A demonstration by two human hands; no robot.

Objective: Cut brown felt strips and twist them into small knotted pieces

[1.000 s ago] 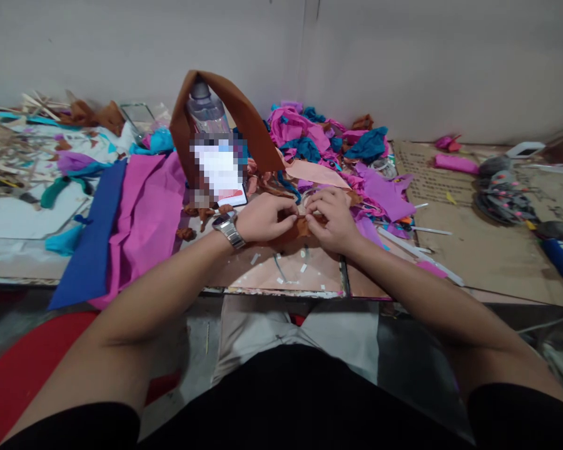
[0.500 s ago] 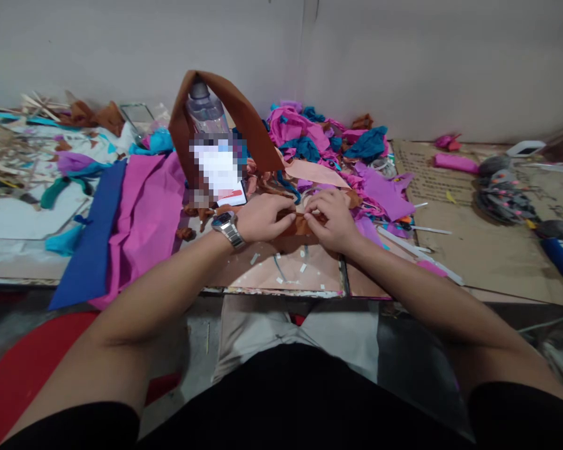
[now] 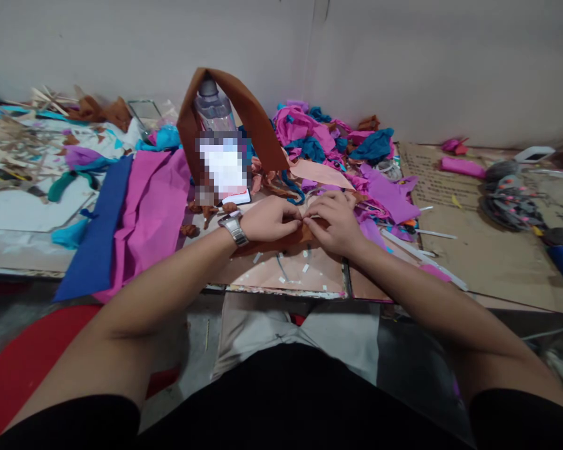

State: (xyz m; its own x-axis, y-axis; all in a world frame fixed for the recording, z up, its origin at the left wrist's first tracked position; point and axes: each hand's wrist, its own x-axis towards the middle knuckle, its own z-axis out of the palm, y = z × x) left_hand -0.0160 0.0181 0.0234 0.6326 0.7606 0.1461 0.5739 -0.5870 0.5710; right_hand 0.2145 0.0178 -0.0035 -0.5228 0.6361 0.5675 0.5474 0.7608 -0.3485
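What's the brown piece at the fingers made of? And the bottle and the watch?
Brown piece: maybe crepe paper or thin cloth, dull, since no shine shows. Bottle: probably clear, glossy plastic, because it's see-through. Watch: likely shiny metal, from its silvery band.

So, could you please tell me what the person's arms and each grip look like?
The sleeves are short, plain and black. The left arm wears a silver-coloured metal link watch; the right arm shows no watch. The left grip and right grip are ungloved hands, with no rings visible.
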